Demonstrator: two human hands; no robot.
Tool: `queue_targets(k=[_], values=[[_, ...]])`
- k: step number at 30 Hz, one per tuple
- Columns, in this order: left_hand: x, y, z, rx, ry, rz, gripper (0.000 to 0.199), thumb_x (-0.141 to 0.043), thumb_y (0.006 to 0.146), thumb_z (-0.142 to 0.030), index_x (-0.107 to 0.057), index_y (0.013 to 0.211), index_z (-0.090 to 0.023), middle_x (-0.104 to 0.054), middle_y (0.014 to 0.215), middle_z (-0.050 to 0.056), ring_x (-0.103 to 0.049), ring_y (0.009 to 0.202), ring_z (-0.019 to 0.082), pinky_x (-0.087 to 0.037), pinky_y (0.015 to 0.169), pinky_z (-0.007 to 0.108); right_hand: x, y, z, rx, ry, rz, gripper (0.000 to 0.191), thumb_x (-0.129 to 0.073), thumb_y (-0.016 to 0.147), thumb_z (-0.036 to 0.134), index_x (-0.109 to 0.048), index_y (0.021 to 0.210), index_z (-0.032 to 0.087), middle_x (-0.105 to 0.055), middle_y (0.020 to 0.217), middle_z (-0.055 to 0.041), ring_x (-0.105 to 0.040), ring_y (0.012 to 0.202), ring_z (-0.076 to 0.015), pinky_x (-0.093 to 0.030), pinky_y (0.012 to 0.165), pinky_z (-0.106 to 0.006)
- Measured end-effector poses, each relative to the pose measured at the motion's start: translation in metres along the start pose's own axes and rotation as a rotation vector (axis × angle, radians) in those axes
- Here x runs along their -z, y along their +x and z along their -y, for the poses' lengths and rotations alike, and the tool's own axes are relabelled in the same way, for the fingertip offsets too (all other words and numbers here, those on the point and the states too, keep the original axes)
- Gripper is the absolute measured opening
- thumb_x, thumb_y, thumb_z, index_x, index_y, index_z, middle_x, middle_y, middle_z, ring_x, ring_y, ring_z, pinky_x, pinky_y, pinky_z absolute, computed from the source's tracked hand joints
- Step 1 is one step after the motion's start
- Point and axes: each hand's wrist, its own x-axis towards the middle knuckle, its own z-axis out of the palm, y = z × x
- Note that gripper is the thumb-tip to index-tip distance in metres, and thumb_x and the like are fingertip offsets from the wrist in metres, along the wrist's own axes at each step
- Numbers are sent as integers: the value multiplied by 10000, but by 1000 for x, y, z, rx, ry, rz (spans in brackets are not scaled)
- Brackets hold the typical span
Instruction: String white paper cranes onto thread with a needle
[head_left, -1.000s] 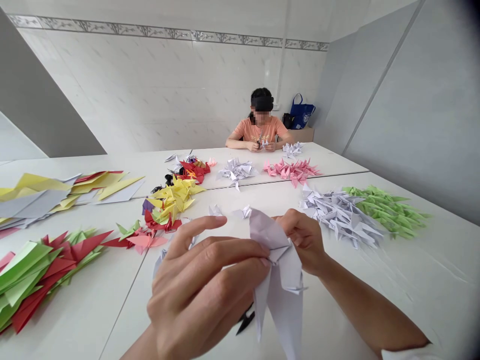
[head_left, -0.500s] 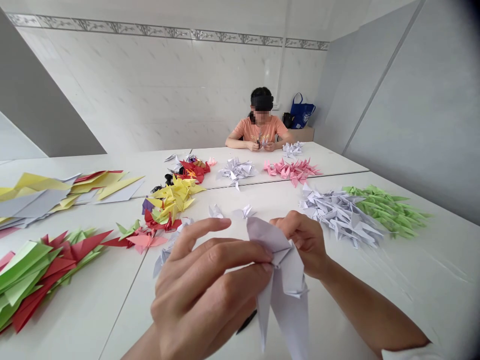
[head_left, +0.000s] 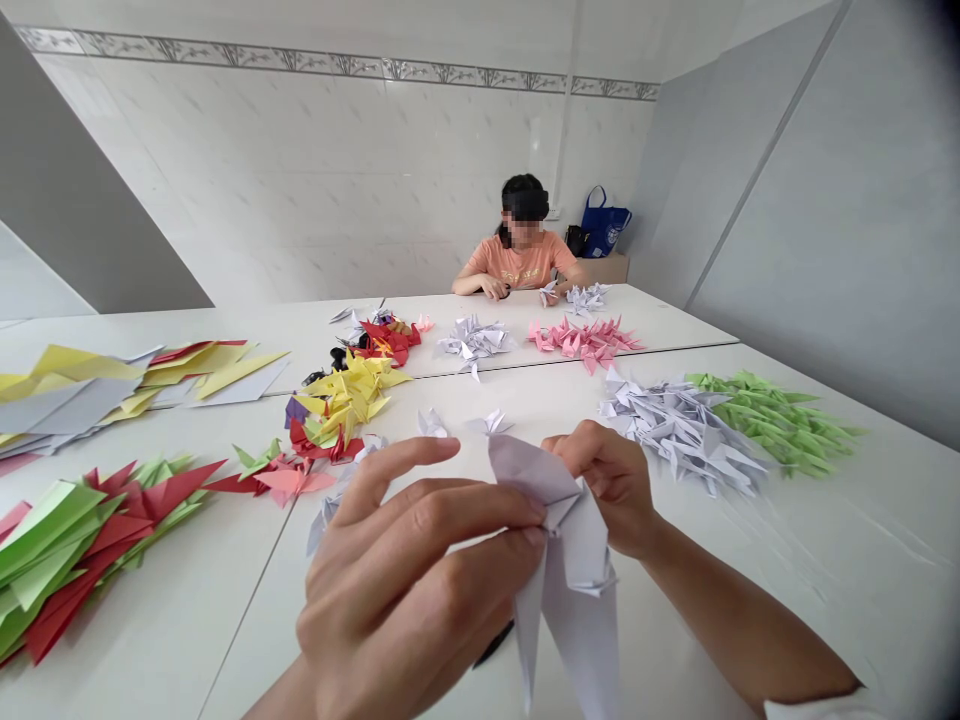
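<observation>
Left of the folded white paper [head_left: 581, 610], at the edge of view, a heap of green and red paper pieces [head_left: 64, 560] lies on the surface [head_left: 847, 570], with yellow and grey sheets [head_left: 97, 385] fanned out beyond it. Nearer the paper on the same side, yellow paper cranes [head_left: 345, 405] are piled, and red paper cranes [head_left: 386, 342] are gathered farther off. The left hand [head_left: 409, 570] is placed just beside the paper, its grip pinching the paper's left side with two fingers pressed against it and the uppermost finger lifted clear. The paper is held up between both hands, above the surface, with its long points hanging down. The right hand [head_left: 600, 485] is curled over the upper right flap, its grip closed on the paper. Beyond the paper, white paper cranes [head_left: 472, 340] and pink paper cranes [head_left: 581, 340] are spread out, and a seated person [head_left: 517, 262] is placed farther back. To the paper's right, pale lilac paper cranes [head_left: 679, 430] and green paper cranes [head_left: 776, 420] are heaped. A fold is judged to be in hand, and a firm pressing of the flap along its crease would seem to be called for.
</observation>
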Motion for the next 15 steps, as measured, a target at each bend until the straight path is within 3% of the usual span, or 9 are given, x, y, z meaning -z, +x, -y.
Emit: queue_targets(k=[15], values=[[-1, -1, -2, 26, -27, 7, 192, -638, 793, 8, -610, 826, -179, -772, 756, -29, -703, 600, 86, -576, 912, 382, -4, 2, 2, 27, -4, -26, 112, -711, 900, 154, -707, 968, 243, -657, 720, -6, -638, 542, -149, -486, 518, -294]])
